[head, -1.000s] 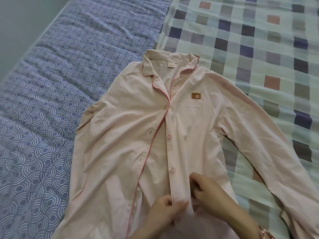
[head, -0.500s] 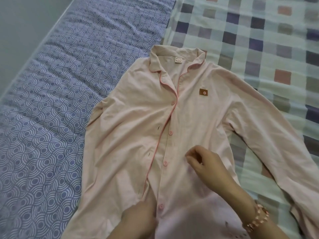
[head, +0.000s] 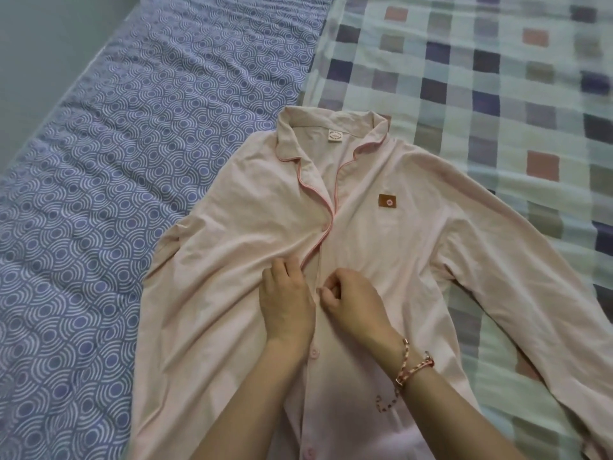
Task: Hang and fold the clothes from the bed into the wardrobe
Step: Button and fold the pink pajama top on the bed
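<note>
A pale pink long-sleeved pyjama shirt (head: 391, 247) with red piping lies face up on the bed, collar away from me, one sleeve stretched out to the right. My left hand (head: 287, 303) holds the piped left front edge at mid-chest. My right hand (head: 351, 303), with a beaded bracelet on the wrist, pinches the button placket just beside it. The two hands almost touch at the shirt's centre line. Two pink buttons below them look fastened.
The shirt lies across a blue quilt with a ring pattern (head: 116, 194) on the left and a checked sheet (head: 481, 78) on the right. A grey wall or floor strip (head: 33, 44) runs along the far left.
Both hands have moved up the shirt front from the lower buttons to mid-chest and come together at the placket. The view shifted slightly toward the shirt.
</note>
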Demonstrator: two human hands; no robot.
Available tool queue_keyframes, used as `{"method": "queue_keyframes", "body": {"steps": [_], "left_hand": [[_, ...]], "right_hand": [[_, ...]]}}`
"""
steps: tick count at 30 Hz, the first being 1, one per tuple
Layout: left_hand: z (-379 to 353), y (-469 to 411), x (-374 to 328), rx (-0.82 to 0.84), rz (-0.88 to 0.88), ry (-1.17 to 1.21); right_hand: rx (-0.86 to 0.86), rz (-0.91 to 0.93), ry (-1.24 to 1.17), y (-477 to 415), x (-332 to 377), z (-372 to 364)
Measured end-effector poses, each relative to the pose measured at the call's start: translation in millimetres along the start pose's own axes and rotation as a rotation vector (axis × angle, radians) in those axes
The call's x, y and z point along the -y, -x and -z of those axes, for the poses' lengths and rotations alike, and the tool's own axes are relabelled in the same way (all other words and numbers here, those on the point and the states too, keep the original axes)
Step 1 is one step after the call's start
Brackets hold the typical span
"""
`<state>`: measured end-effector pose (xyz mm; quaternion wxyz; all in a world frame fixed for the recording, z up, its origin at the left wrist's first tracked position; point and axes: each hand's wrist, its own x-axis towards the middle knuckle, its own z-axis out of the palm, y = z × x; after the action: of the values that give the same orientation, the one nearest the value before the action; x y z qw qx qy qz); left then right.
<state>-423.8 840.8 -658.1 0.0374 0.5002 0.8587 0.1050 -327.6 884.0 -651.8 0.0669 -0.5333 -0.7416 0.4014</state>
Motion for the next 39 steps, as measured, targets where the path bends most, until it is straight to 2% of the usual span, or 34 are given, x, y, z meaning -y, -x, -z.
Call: {"method": "queue_keyframes", "body": {"steps": [2,4,8,12,14,19,26,30,33,36,39], "left_hand": [[5,1,4,-0.035,-0.031,0.052],[14,8,2,-0.051,0.001,0.202],[26,27,-11,0.083,0.085,0.549],[24,22,-12,0.271,0.393,0.928],[26,19,-10,0.344,0.456,1.031],[30,20,-6,0.351,0.484,1.088],[28,23,-6,0.308,0.480,1.141],[21,23,-4,0.364,0.624,1.347],[20,20,-4,0.403,0.700,1.439],[19,19,-3,0.404,0.681,1.420],[18,17,-1,0.432,0.601,1.278]], "right_hand": [[-0.039,-0.032,-0.147,0,-1,3],[-0.072,-0.095,-0.305,5,-2,7],[-0.094,-0.116,-0.470,18,-5,10],[-0.113,-0.141,-0.559,22,-9,10],[-0.102,-0.163,-0.606,21,-9,9],[-0.102,-0.194,-0.736,22,-4,5],[-0.149,-0.180,-0.726,23,-1,3],[-0.161,-0.210,-0.751,23,-1,2],[-0.099,-0.229,-0.834,22,0,2],[-0.042,-0.240,-0.894,22,3,3],[-0.069,-0.246,-0.844,23,0,-1]]}}
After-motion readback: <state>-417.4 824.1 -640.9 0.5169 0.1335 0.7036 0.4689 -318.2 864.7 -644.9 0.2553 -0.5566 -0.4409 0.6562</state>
